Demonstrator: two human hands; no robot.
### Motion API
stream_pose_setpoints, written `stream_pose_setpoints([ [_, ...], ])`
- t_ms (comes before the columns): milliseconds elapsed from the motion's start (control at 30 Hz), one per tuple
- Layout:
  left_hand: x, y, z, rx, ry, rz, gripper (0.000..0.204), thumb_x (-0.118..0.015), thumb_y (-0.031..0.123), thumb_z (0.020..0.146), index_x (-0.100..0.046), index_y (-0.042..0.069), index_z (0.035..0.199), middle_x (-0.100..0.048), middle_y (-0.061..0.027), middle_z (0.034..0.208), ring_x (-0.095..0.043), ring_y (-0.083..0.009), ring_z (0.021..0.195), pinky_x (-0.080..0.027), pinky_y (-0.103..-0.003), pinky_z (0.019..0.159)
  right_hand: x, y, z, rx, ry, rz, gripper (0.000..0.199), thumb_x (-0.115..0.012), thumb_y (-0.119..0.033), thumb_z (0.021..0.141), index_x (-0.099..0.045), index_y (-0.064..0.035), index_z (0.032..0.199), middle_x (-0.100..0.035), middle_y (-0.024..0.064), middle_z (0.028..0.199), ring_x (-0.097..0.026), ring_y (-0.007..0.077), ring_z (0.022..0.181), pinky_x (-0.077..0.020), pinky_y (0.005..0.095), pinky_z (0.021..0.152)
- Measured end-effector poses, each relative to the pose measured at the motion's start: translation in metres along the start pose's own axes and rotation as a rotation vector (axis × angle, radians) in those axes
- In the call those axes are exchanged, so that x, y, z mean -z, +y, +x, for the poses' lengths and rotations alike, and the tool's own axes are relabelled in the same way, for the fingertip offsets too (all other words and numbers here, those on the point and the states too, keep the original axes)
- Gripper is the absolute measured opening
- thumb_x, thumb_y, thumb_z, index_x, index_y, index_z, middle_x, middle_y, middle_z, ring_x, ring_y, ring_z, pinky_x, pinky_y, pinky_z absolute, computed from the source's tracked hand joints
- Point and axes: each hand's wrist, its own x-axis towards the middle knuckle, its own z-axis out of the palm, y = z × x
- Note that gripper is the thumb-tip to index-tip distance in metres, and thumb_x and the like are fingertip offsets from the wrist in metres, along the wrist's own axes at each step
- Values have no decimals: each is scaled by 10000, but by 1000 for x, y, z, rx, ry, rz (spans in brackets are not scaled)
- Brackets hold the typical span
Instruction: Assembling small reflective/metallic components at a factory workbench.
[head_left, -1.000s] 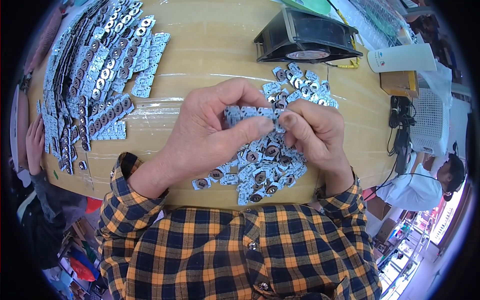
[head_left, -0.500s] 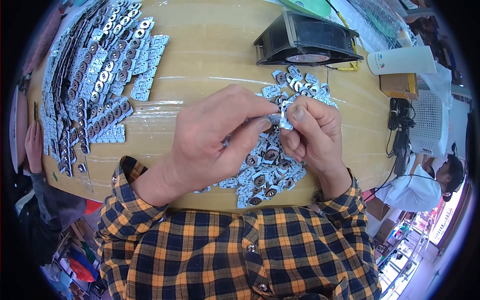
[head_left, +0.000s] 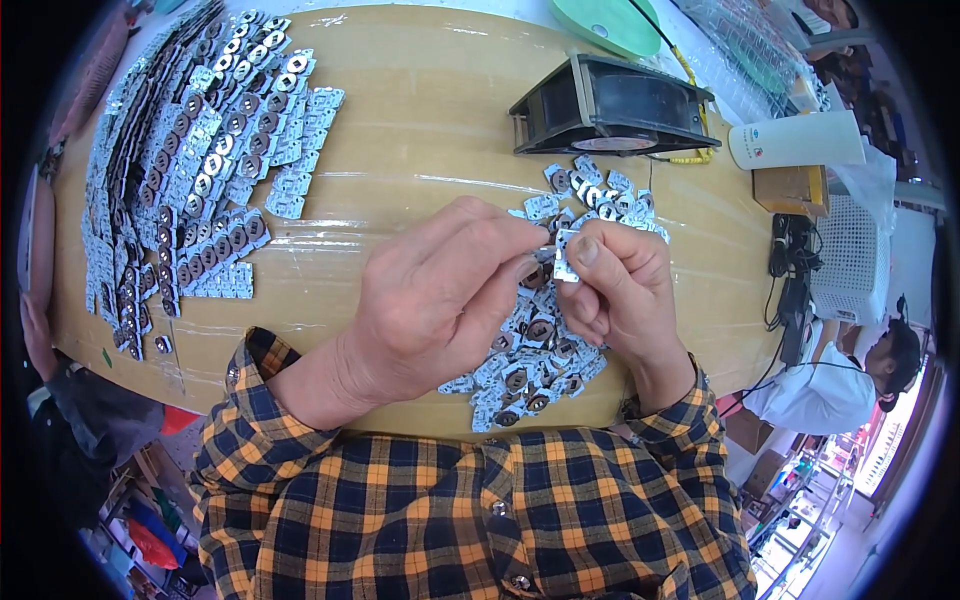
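Between the thumb and bent fingers of my right hand [head_left: 622,280], a small white circuit board [head_left: 566,256] stands nearly upright. My left hand [head_left: 430,290] is closed in a pinch beside that board's left edge; whatever its fingertips grip is too small to make out. Both hands are just above a loose heap of small circuit boards [head_left: 515,380], many with a round dark part on them. The left hand covers part of the heap.
Rows of joined circuit boards [head_left: 215,180] fill the table's left side. Behind the heap stands a black fan [head_left: 615,105]. A white cup [head_left: 795,140] rests on a small cardboard box [head_left: 790,190], near a white basket [head_left: 850,260] and black cables [head_left: 795,260]. People sit on both sides.
The view has shifted slightly, and both hands remain pinched at the same small board. At the far left, another person's hand has drawn back from the table edge.
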Motion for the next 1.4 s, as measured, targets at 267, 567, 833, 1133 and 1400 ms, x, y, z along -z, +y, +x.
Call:
stream_pose_setpoints([
  [267,-4,-6,4,130,25,-18,233,-645,-98,783,-645,-26,1004,-648,-121,848,-622,-190,688,-478,-262,607,5,-4,13,-109,87,129,309,-527,-205,990,-520,-20,743,-443,-3,530,-330,34,361,-299,201,299],
  [567,-8,-11,6,185,34,-33,268,-623,-109,770,-647,-21,1021,-646,-134,868,-632,-212,717,-485,-270,617,7,-4,19,-126,99,23,308,-531,-238,991,-535,-11,783,-487,6,570,-365,45,378,-321,201,312],
  [833,-7,-12,8,175,4,-51,243,-592,-113,782,-615,-21,1005,-605,-146,861,-636,-284,716,-499,-333,612,8,-7,16,-133,50,15,290,-476,-249,1011,-510,-9,853,-514,28,623,-423,68,437,-372,216,361],
  [1133,-8,-13,8,191,5,-74,236,-617,-103,784,-645,-28,1006,-626,-117,824,-588,-165,644,-448,-253,554,16,-4,13,22,50,-151,324,-473,-177,999,-543,-17,727,-463,-23,495,-396,26,383,-297,193,370],
  [1400,3,-5,8,373,-100,-227,164,-660,-10,826,-647,-19,989,-615,-69,776,-534,-100,620,-384,-213,522,10,-6,14,60,100,-226,301,-479,-185,999,-539,-11,761,-508,1,541,-415,33,404,-315,195,383],
])
